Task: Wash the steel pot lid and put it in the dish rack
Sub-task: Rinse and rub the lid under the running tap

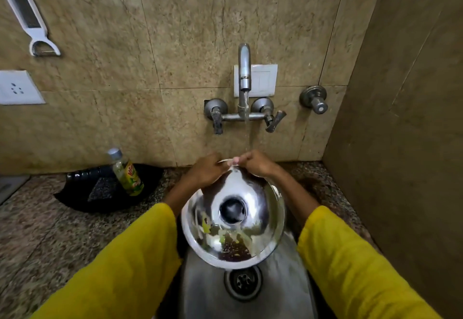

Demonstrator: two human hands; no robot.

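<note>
The shiny steel pot lid (pixel 260 218) with a dark round knob at its middle is held tilted above the steel sink (pixel 200 293), its domed top facing me. My left hand (pixel 206 170) and my right hand (pixel 256 163) both grip its far rim, close together. A thin stream of water falls from the wall tap (pixel 244 68) onto my hands at that rim. No dish rack is in view.
The sink drain (pixel 243 282) lies just below the lid. A dish soap bottle (pixel 126 173) stands on a black tray (pixel 82 201) on the granite counter at left. Tap handles (pixel 274 119) stick out of the tiled wall. A side wall closes in at right.
</note>
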